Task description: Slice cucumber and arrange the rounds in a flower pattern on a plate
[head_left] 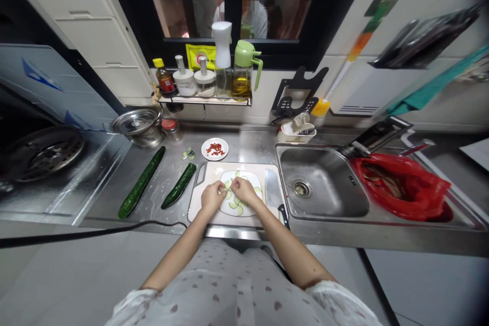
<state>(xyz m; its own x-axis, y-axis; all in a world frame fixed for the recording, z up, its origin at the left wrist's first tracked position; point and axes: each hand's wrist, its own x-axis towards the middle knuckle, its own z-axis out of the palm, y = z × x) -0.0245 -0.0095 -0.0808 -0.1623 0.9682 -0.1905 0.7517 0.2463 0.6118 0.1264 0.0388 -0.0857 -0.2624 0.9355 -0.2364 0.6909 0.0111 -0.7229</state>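
Both hands meet over a white plate (252, 181) that lies on a pale cutting board (208, 171). Thin green cucumber slices (237, 209) are spread on the plate. My left hand (213, 196) and my right hand (243, 189) each pinch a cucumber slice, fingertips close together above the plate's middle. A cleaver (272, 189) rests flat on the board's right side, its dark handle toward me. Left of the board lie a half cucumber (179, 186) and a long whole cucumber (142, 182).
A small dish of chopped red chilli (214, 148) sits behind the board, cucumber ends (188, 153) beside it. The steel sink (321, 188) is to the right, with a red bag (401, 186) beyond. A lidded pot (138, 126) and a condiment shelf (206, 99) stand at the back. A black cable (95, 233) runs along the counter's front.
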